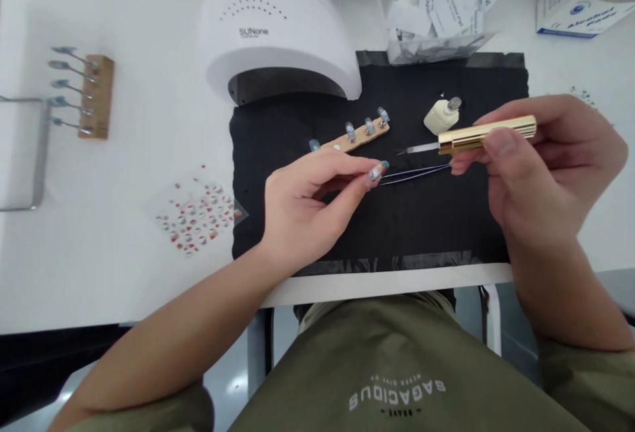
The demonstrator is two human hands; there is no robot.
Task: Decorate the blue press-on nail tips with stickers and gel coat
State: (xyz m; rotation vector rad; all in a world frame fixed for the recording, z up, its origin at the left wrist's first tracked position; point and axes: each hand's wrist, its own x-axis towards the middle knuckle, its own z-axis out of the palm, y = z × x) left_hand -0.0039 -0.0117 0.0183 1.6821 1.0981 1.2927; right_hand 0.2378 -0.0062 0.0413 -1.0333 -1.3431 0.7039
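Between thumb and fingertips, my left hand (312, 204) pinches a decorated false nail (378, 171) with blue-green, white and reddish colours. My right hand (540, 167) grips the gold handle of a nail polish brush (489, 134), whose dark bristles point left toward the nail, apart from it. Behind the brush stands an uncapped cream-coloured polish bottle (439, 118). Below the brush lie thin tweezers (417, 174) on the black mat. A wooden nail stand (360, 137) holding several false nails sits beyond my left hand, which partly hides it.
A white nail lamp (282, 28) stands at the back, its opening facing me. To its right are a clear bin (436, 48) of alcohol pads and an alcohol pad box (575, 5). A sticker sheet (196, 217) and a second nail stand (102, 98) lie left of the black mat (426, 227).
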